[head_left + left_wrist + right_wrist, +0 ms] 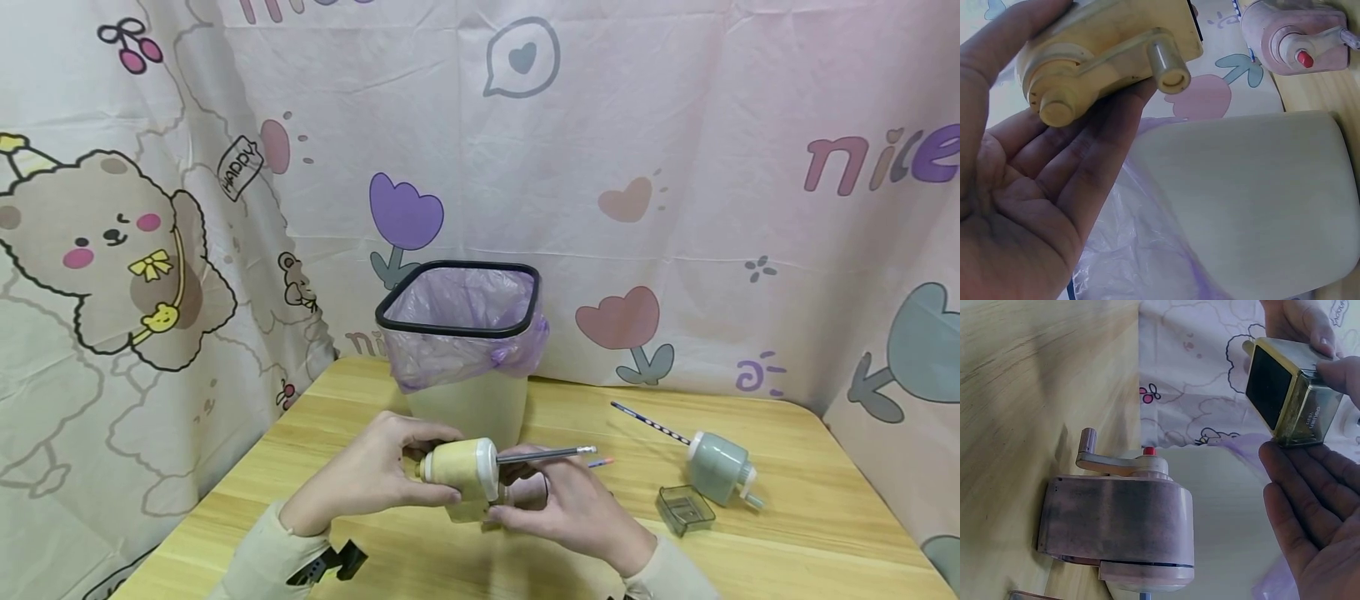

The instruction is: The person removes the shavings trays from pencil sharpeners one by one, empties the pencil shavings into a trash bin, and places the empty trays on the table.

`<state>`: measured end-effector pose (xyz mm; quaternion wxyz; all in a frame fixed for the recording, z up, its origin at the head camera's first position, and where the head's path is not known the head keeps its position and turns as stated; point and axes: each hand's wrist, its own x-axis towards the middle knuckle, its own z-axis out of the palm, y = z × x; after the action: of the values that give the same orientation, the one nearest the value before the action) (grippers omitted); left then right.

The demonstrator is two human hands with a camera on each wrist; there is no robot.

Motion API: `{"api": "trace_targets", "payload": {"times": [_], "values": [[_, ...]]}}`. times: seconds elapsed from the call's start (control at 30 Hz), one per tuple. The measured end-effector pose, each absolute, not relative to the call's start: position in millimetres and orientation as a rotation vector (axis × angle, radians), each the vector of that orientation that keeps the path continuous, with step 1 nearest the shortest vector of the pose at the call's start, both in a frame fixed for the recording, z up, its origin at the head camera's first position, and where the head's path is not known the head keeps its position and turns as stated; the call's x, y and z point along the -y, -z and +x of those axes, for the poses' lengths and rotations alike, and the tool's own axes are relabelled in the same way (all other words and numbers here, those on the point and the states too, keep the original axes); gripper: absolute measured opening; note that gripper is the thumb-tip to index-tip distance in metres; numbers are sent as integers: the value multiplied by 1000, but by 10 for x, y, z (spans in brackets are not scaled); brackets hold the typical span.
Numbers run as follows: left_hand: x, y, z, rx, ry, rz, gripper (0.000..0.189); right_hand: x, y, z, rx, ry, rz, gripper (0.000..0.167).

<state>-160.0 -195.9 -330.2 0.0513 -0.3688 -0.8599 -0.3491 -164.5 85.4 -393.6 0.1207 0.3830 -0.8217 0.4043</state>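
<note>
My left hand (382,467) grips a yellow hand-crank pencil sharpener (453,467), thumb on one side and fingers on the other. A dark pencil (543,455) with a white eraser end sticks out of its front. In the left wrist view its crank handle (1169,65) faces the camera. The thumb and fingertips of my right hand (573,508) pinch the clear shavings drawer (1313,415) at the sharpener's lower end. On the table behind my right hand, a pink pencil sharpener (1119,519) is partly hidden in the head view.
A bin (468,408) with a black rim and purple liner stands just beyond my hands. To the right lies a grey-green sharpener (717,468) with a dotted pencil (651,423) in it. A loose clear drawer (686,509) sits beside it. A printed curtain (675,125) hangs behind the table.
</note>
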Motion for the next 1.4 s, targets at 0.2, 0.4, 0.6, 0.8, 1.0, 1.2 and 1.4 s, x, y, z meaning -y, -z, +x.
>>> {"api": "trace_targets", "payload": {"times": [0.2, 0.4, 0.6, 0.8, 1.0, 1.2, 1.4], "values": [[1954, 3314, -1605, 2622, 1074, -1129, 49, -872, 3940, -1642, 2445, -1195, 1100, 40], [1959, 3319, -1610, 2614, 1081, -1145, 47, -875, 3937, -1651, 2452, -1247, 1143, 36], [1964, 3317, -1604, 2619, 1093, -1114, 48, -855, 3931, -1654, 2426, -1206, 1135, 35], [1968, 3306, -1584, 2622, 1103, -1061, 49, -835, 3911, -1624, 2416, -1208, 1088, 38], [1980, 3317, -1559, 2614, 1087, -1044, 48, -821, 3908, -1605, 2421, -1197, 1074, 36], [1984, 3311, -1562, 2606, 1083, -1086, 46, -847, 3911, -1624, 2348, -1204, 1142, 37], [1988, 3305, -1585, 2580, 1046, -1153, 45, -879, 3883, -1632, 2380, -1213, 1154, 38]]}}
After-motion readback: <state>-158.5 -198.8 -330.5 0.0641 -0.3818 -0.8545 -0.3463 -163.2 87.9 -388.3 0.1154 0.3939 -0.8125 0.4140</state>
